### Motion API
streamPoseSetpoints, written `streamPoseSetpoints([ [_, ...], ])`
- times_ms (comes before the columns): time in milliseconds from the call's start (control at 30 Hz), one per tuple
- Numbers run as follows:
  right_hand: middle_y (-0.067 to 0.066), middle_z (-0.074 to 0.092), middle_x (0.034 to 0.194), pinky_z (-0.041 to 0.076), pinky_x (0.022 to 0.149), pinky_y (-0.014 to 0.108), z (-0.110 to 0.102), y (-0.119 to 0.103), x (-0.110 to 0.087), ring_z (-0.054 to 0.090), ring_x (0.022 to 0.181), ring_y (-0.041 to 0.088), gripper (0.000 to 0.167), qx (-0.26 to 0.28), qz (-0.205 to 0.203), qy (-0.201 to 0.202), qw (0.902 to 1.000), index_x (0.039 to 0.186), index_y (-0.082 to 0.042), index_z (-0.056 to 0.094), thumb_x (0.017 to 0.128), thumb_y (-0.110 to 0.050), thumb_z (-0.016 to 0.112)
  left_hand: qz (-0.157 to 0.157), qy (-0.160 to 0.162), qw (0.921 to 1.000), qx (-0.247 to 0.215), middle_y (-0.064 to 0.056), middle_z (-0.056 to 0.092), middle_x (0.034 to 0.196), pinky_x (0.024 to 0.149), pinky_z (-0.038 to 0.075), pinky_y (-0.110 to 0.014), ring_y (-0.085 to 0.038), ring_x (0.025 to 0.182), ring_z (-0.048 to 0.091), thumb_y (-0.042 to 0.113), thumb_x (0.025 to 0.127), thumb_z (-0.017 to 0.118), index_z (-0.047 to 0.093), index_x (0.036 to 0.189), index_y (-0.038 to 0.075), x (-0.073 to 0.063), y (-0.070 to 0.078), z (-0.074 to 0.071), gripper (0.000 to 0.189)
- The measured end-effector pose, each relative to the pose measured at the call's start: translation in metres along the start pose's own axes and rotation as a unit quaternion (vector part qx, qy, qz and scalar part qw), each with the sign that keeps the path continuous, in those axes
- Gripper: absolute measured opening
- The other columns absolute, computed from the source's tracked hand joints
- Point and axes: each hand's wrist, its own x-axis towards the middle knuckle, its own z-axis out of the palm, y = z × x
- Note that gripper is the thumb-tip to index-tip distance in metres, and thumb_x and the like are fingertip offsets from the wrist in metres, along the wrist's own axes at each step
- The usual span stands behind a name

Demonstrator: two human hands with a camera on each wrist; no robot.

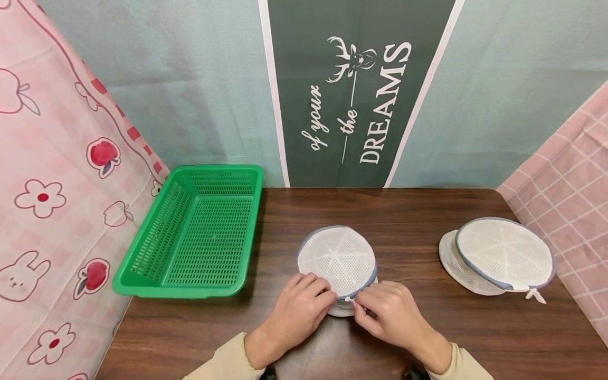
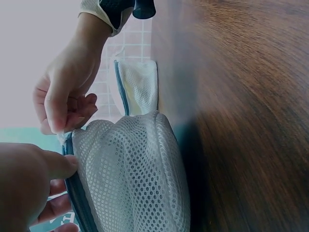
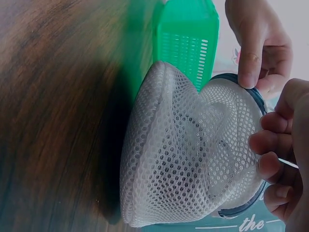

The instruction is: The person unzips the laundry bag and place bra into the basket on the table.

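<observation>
A round white mesh laundry bag (image 1: 337, 258) with a blue-grey zipper edge stands on the table between the hands. My left hand (image 1: 304, 306) grips the zipper rim at its near left side, thumb on the blue band (image 2: 79, 200) in the left wrist view. At the near edge of the rim, my right hand (image 1: 391, 314) pinches the small white zipper pull (image 1: 349, 299) between thumb and finger. The bag's mesh side (image 3: 169, 159) bulges and creases below the rim in the right wrist view. Its top looks closed over; the inside cannot be made out.
To the left sits a green perforated plastic basket (image 1: 248, 253) with nothing in it. A second white mesh bag (image 1: 505, 250), with a knotted white tie, stands at the right. Behind the brown wooden table (image 1: 404, 211) hangs a printed curtain (image 1: 209, 105); pink cloths flank both sides.
</observation>
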Motion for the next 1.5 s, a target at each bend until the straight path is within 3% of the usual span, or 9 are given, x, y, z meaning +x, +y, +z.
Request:
streamPoseSetpoints([
  [733, -0.017, 0.027, 0.06, 0.018, 0.051, 0.014, -0.013, 0.01, 0.002, 0.022, 0.054, -0.004, 0.029, -0.017, 0.013, 0.023, 0.9995, 0.062, -0.023, 0.039, 0.089, -0.019, 0.049, 0.005, -0.01, 0.9999, 0.011, 0.009, 0.062, 0.089, 0.075, 0.046, -0.026, -0.011, 0.083, 0.058, 0.024, 0.097, 0.054, 0.066, 0.081, 0.02, 0.002, -0.001, 0.0, 0.021],
  [1000, -0.016, 0.03, 0.059, 0.02, 0.049, 0.017, -0.017, 0.018, 0.0, 0.025, 0.051, 0.0, 0.033, -0.039, 0.011, 0.043, 0.9982, 0.061, -0.022, 0.039, 0.093, -0.022, 0.048, 0.007, -0.009, 0.9998, 0.018, 0.009, 0.062, 0.089, 0.074, 0.046, -0.027, -0.01, 0.083, 0.059, 0.023, 0.097, 0.053, 0.067, 0.081, 0.02, 0.002, -0.001, 0.0, 0.02],
  [1500, -0.015, 0.035, 0.057, 0.024, 0.046, 0.021, -0.027, 0.025, 0.005, 0.029, 0.05, 0.001, 0.025, -0.066, 0.018, 0.075, 0.9948, 0.06, -0.021, 0.044, 0.084, -0.017, 0.049, 0.01, 0.002, 0.9997, 0.024, 0.009, 0.063, 0.088, 0.074, 0.047, -0.027, -0.01, 0.082, 0.06, 0.019, 0.098, 0.053, 0.067, 0.081, 0.02, 0.003, -0.002, -0.002, 0.022],
])
